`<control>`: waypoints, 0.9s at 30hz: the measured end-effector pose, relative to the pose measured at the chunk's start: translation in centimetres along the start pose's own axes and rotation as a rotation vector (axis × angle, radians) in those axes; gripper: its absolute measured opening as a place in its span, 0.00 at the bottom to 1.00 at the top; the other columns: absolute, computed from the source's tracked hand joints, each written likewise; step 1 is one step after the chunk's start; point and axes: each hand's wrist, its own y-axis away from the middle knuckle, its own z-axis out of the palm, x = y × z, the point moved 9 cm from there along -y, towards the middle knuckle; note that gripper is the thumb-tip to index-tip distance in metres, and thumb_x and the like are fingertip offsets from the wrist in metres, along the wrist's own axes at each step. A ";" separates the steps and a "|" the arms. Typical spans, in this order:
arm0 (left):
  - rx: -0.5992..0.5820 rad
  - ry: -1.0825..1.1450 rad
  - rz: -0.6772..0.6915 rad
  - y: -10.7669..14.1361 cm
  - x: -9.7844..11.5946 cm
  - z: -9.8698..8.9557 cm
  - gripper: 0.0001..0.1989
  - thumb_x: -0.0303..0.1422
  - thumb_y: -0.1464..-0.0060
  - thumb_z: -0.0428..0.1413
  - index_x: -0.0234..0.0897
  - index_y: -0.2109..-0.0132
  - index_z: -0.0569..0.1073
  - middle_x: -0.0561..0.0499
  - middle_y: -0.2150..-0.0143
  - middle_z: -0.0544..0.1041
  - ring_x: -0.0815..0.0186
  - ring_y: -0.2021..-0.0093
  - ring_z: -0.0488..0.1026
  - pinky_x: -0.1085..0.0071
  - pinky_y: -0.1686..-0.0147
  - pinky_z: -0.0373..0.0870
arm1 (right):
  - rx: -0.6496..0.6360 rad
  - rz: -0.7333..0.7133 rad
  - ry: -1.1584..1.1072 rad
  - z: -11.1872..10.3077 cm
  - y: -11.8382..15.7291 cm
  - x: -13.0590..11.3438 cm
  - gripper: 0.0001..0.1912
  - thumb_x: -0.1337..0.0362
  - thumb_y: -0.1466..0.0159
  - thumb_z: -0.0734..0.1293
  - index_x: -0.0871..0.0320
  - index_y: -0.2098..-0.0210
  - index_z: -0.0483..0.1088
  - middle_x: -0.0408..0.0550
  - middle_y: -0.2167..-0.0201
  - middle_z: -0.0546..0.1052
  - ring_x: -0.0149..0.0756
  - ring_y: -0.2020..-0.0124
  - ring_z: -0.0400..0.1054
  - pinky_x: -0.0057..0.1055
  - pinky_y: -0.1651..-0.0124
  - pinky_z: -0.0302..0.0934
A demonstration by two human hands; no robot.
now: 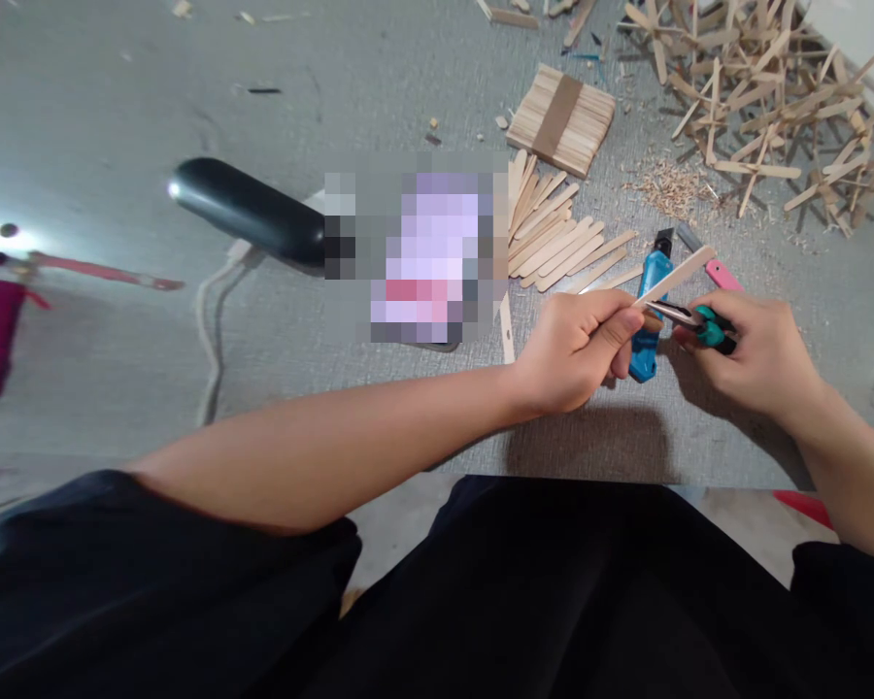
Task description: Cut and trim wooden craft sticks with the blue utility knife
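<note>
Wooden stick (681, 275) slants toward two o'clock from the left hand (572, 340), whose grip is clamped on its lower end. At its four o'clock, the right hand (757, 345) has its grip wrapped round the pliers (708, 327); best steady the wood, fingertips (632, 318) clear of the metal tips. Loose sticks (560, 248) fan out at ten o'clock.

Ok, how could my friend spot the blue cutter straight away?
On the grey table, find the left hand pinching a flat stick. Under that stick lies the cutter. It's chunky and blue with a black tip, unlike the slim pink tool nearby.
</note>
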 end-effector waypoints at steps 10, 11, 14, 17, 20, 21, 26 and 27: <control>0.021 0.037 0.005 -0.2 -0.1 -0.1 0.26 0.54 0.22 0.56 0.35 0.56 0.83 0.53 0.79 0.78 0.72 0.82 0.72 0.76 0.79 0.69 | 0.009 0.004 -0.010 -0.2 -0.1 -0.1 0.05 0.62 0.34 0.71 0.53 0.66 0.72 0.43 0.72 0.77 0.37 0.72 0.68 0.36 0.66 0.58; 0.022 0.037 0.007 -0.2 -0.1 -0.1 0.26 0.54 0.22 0.56 0.36 0.56 0.84 0.53 0.79 0.77 0.72 0.82 0.72 0.76 0.79 0.70 | 0.012 0.006 -0.012 -0.2 -0.1 -0.1 0.06 0.62 0.34 0.71 0.53 0.67 0.72 0.43 0.73 0.77 0.36 0.73 0.67 0.36 0.67 0.58; 0.019 0.039 0.016 -0.2 -0.1 -0.1 0.26 0.54 0.22 0.57 0.35 0.55 0.84 0.53 0.79 0.77 0.72 0.82 0.72 0.76 0.79 0.69 | 0.012 0.005 -0.020 -0.3 -0.2 -0.2 0.07 0.62 0.34 0.71 0.53 0.68 0.72 0.43 0.74 0.75 0.35 0.74 0.66 0.36 0.67 0.57; 0.017 0.048 0.006 -0.2 -0.3 -0.1 0.27 0.55 0.22 0.57 0.36 0.55 0.84 0.53 0.79 0.77 0.71 0.82 0.72 0.76 0.80 0.69 | 0.010 0.016 -0.016 -0.4 -0.3 -0.2 0.06 0.61 0.34 0.71 0.52 0.68 0.72 0.43 0.74 0.75 0.36 0.74 0.66 0.37 0.67 0.57; 0.026 0.052 -0.011 -0.2 -0.4 -0.1 0.27 0.55 0.23 0.57 0.36 0.55 0.84 0.53 0.80 0.77 0.71 0.82 0.72 0.75 0.80 0.69 | 0.002 0.039 -0.011 -0.3 -0.3 0.0 0.07 0.60 0.34 0.71 0.52 0.68 0.72 0.43 0.74 0.75 0.37 0.73 0.67 0.38 0.67 0.57; 0.029 0.050 -0.013 -0.2 -0.4 -0.1 0.26 0.55 0.23 0.57 0.36 0.55 0.84 0.53 0.80 0.76 0.71 0.82 0.72 0.75 0.80 0.69 | -0.001 0.045 -0.012 -0.3 -0.3 0.0 0.07 0.59 0.34 0.71 0.52 0.68 0.72 0.43 0.74 0.75 0.37 0.73 0.66 0.38 0.67 0.57; 0.029 0.048 -0.011 -0.3 -0.3 -0.2 0.26 0.55 0.23 0.57 0.36 0.56 0.84 0.52 0.79 0.77 0.70 0.81 0.72 0.75 0.79 0.70 | -0.015 0.065 -0.019 -0.3 -0.3 0.0 0.08 0.59 0.34 0.71 0.52 0.69 0.72 0.42 0.76 0.74 0.36 0.75 0.64 0.37 0.67 0.56; 0.026 0.053 -0.013 -0.3 -0.3 -0.2 0.27 0.55 0.23 0.57 0.36 0.56 0.83 0.53 0.79 0.77 0.70 0.81 0.72 0.75 0.79 0.70 | -0.019 0.066 -0.024 -0.3 -0.3 0.0 0.08 0.59 0.34 0.71 0.52 0.69 0.72 0.42 0.77 0.73 0.35 0.75 0.64 0.37 0.68 0.56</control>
